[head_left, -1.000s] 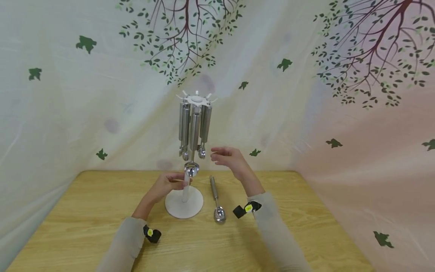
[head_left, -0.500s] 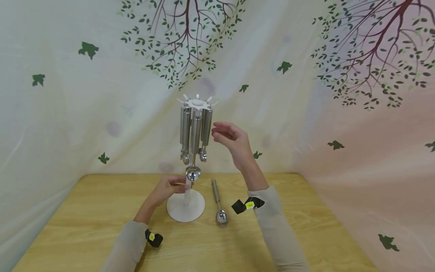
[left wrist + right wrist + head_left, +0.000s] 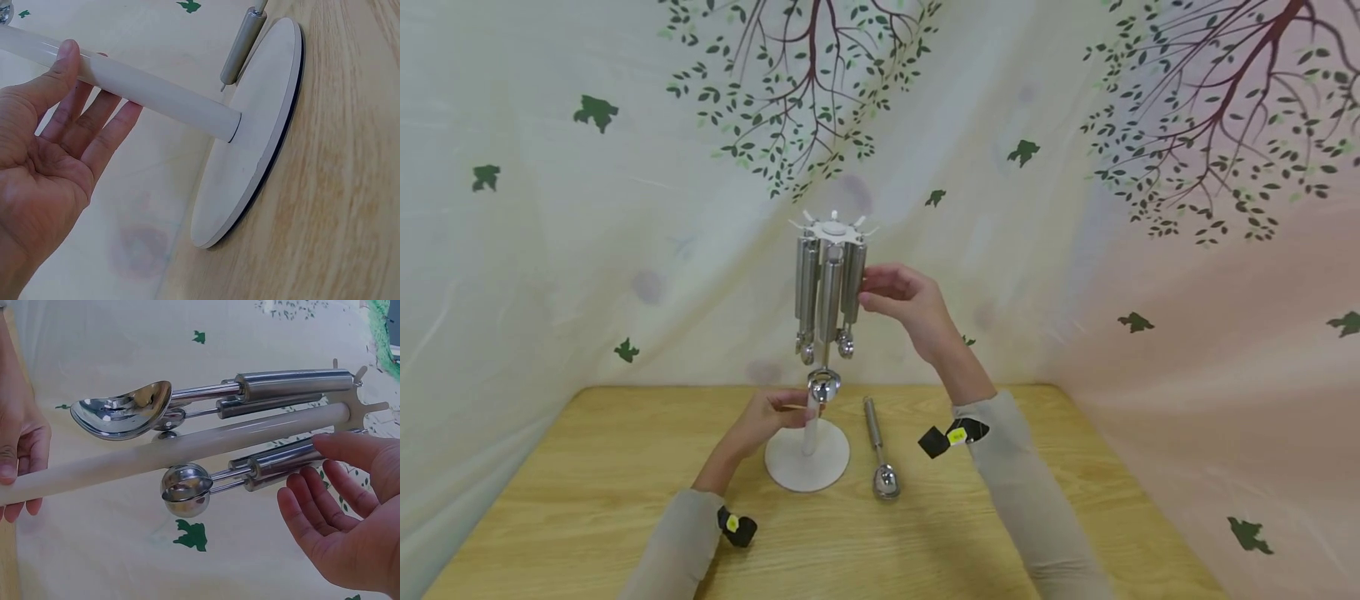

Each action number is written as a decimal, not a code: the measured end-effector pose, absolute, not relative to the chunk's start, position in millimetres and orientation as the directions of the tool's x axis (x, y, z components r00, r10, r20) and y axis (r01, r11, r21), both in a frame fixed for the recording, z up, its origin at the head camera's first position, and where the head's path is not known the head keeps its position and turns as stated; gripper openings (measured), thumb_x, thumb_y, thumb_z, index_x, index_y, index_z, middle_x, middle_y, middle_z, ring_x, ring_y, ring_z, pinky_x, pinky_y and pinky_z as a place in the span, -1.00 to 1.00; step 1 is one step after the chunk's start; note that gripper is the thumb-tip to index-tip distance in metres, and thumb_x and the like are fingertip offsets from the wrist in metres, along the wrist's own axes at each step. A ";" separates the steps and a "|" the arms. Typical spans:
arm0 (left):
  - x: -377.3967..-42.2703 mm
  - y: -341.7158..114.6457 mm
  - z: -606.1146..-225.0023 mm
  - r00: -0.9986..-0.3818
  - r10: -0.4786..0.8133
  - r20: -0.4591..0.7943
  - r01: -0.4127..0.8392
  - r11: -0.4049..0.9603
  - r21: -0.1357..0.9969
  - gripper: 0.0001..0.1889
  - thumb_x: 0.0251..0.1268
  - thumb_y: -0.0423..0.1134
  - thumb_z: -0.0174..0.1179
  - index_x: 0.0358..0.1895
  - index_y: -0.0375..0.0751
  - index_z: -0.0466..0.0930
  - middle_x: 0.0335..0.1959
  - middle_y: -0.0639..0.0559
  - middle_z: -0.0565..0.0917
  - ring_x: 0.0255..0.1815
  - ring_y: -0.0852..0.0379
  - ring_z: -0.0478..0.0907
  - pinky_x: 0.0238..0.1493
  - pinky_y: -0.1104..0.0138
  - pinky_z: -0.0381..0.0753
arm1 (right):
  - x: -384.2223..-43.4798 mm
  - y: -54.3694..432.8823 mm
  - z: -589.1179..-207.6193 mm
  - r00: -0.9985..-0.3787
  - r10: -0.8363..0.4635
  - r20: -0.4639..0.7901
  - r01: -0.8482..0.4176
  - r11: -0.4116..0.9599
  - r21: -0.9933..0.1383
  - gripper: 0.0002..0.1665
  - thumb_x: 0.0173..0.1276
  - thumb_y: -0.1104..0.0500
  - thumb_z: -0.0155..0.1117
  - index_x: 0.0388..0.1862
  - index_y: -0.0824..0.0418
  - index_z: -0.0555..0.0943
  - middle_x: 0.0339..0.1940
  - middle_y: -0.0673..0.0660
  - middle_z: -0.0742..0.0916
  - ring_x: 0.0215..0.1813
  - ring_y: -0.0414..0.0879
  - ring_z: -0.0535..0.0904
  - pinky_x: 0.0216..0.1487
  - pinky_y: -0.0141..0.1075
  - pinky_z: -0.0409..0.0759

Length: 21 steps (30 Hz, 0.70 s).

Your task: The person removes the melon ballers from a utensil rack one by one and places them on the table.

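A white stand (image 3: 810,442) with a round base and upright pole rises from the table, and several steel scoops hang from its pronged top. My left hand (image 3: 769,417) holds the white pole (image 3: 156,94) low down, thumb on one side and fingers on the other. At the rack's right side, my right hand (image 3: 910,304) has thumb and fingertips about the handle of a hanging melon baller (image 3: 187,490). A larger ice cream scoop (image 3: 125,412) hangs nearest the front. Another steel scoop (image 3: 885,479) lies on the table, right of the base.
The wooden table (image 3: 1000,500) ends at a cloth backdrop (image 3: 700,208) printed with trees and green leaves. The hanging scoops crowd close together round the pole, below the white prongs (image 3: 835,225).
My right hand has risen from beside the scoop bowls to the handles, then moved left until it touches one. My left hand keeps its place on the pole.
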State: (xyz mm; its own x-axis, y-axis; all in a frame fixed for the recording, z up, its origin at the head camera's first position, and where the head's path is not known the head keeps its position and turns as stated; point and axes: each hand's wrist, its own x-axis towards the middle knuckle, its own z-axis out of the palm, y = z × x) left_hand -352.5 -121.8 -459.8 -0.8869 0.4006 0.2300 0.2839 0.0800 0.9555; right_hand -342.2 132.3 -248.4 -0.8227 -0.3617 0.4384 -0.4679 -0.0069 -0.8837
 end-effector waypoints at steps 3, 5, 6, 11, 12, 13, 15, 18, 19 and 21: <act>-352.5 -122.9 -459.3 -0.885 0.405 0.229 0.284 0.080 0.956 -0.61 0.38 -0.34 0.31 0.20 -0.46 0.60 0.12 -0.39 0.70 0.09 -0.09 0.73 0.04 0.29 0.75 | -343.7 130.1 -247.3 -0.820 -0.378 0.431 -0.464 -0.005 -0.886 -0.59 0.36 0.41 0.36 0.18 0.36 0.58 -0.04 0.03 0.75 -0.03 -0.11 0.69 0.07 -0.31 0.73; -352.1 -122.8 -458.8 -0.882 0.410 0.232 0.284 0.069 0.956 -0.61 0.38 -0.35 0.31 0.20 -0.46 0.60 0.13 -0.40 0.69 0.12 -0.15 0.71 0.05 0.28 0.75 | -344.7 128.9 -247.2 -0.821 -0.383 0.424 -0.459 0.000 -0.889 -0.60 0.34 0.41 0.37 0.15 0.35 0.59 -0.06 0.02 0.75 -0.05 -0.11 0.69 0.05 -0.32 0.73; -351.7 -122.7 -458.5 -0.880 0.414 0.235 0.285 0.062 0.957 -0.61 0.38 -0.35 0.30 0.20 -0.47 0.59 0.13 -0.41 0.68 0.12 -0.17 0.71 0.04 0.27 0.76 | -344.8 128.3 -247.0 -0.821 -0.385 0.421 -0.457 0.002 -0.889 -0.61 0.34 0.41 0.37 0.14 0.35 0.59 -0.07 0.01 0.75 -0.06 -0.11 0.69 0.04 -0.32 0.73; -350.0 -121.7 -456.6 -0.871 0.424 0.247 0.291 0.041 0.956 -0.60 0.38 -0.37 0.30 0.22 -0.49 0.58 0.14 -0.43 0.67 0.06 -0.03 0.74 0.05 0.28 0.76 | -346.4 127.7 -246.8 -0.821 -0.397 0.411 -0.453 0.015 -0.891 -0.63 0.33 0.40 0.38 0.11 0.34 0.59 -0.11 0.00 0.75 -0.09 -0.11 0.68 0.04 -0.31 0.72; -350.1 -121.5 -456.5 -0.871 0.423 0.251 0.294 0.038 0.955 -0.60 0.38 -0.37 0.30 0.21 -0.49 0.58 0.13 -0.43 0.67 0.04 0.04 0.75 0.05 0.29 0.75 | -346.7 127.9 -246.5 -0.820 -0.398 0.411 -0.453 0.014 -0.891 -0.63 0.33 0.40 0.37 0.11 0.33 0.59 -0.12 0.00 0.75 -0.09 -0.11 0.68 0.04 -0.31 0.72; -350.1 -121.3 -456.4 -0.869 0.423 0.256 0.298 0.035 0.954 -0.60 0.38 -0.37 0.29 0.21 -0.49 0.58 0.13 -0.44 0.67 0.01 0.09 0.76 0.05 0.30 0.75 | -346.9 127.9 -245.9 -0.821 -0.399 0.408 -0.451 0.015 -0.892 -0.63 0.33 0.40 0.37 0.11 0.33 0.59 -0.12 0.00 0.75 -0.10 -0.11 0.68 0.05 -0.31 0.73; -350.5 -121.3 -456.5 -0.870 0.420 0.260 0.302 0.035 0.953 -0.61 0.38 -0.37 0.30 0.21 -0.49 0.58 0.13 -0.44 0.67 -0.03 0.18 0.75 0.04 0.32 0.75 | -346.9 127.8 -244.6 -0.822 -0.400 0.406 -0.449 0.015 -0.894 -0.63 0.33 0.40 0.38 0.10 0.33 0.60 -0.13 0.00 0.75 -0.10 -0.12 0.68 0.05 -0.30 0.73; -351.0 -121.7 -456.8 -0.871 0.416 0.262 0.304 0.036 0.952 -0.61 0.37 -0.38 0.30 0.20 -0.50 0.59 0.12 -0.45 0.67 -0.03 0.18 0.75 0.03 0.32 0.75 | -347.0 127.4 -242.8 -0.824 -0.401 0.400 -0.444 0.018 -0.896 -0.65 0.32 0.40 0.38 0.09 0.33 0.60 -0.14 0.00 0.75 -0.12 -0.11 0.69 0.03 -0.31 0.74; -350.8 -122.1 -456.7 -0.872 0.416 0.257 0.300 0.041 0.953 -0.61 0.38 -0.37 0.30 0.20 -0.50 0.59 0.12 -0.44 0.67 -0.01 0.15 0.75 0.03 0.31 0.75 | -347.0 127.2 -242.3 -0.825 -0.402 0.398 -0.441 0.018 -0.897 -0.65 0.32 0.40 0.38 0.08 0.33 0.60 -0.14 0.01 0.75 -0.13 -0.11 0.69 0.03 -0.31 0.74; -350.4 -122.9 -456.7 -0.877 0.414 0.246 0.290 0.046 0.956 -0.61 0.38 -0.37 0.30 0.20 -0.49 0.59 0.12 -0.43 0.68 0.03 0.06 0.75 0.04 0.29 0.76 | -347.0 127.0 -241.9 -0.823 -0.407 0.395 -0.441 0.020 -0.897 -0.66 0.32 0.40 0.38 0.07 0.32 0.61 -0.14 0.01 0.75 -0.13 -0.11 0.69 0.02 -0.30 0.74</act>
State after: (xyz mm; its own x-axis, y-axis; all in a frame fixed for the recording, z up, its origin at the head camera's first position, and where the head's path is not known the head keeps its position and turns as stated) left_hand -350.4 -122.9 -456.7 -0.8766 0.4137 0.2456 0.2897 0.0463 0.9560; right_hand -347.0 127.0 -241.9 -0.8231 -0.4075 0.3955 -0.4409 0.0198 -0.8973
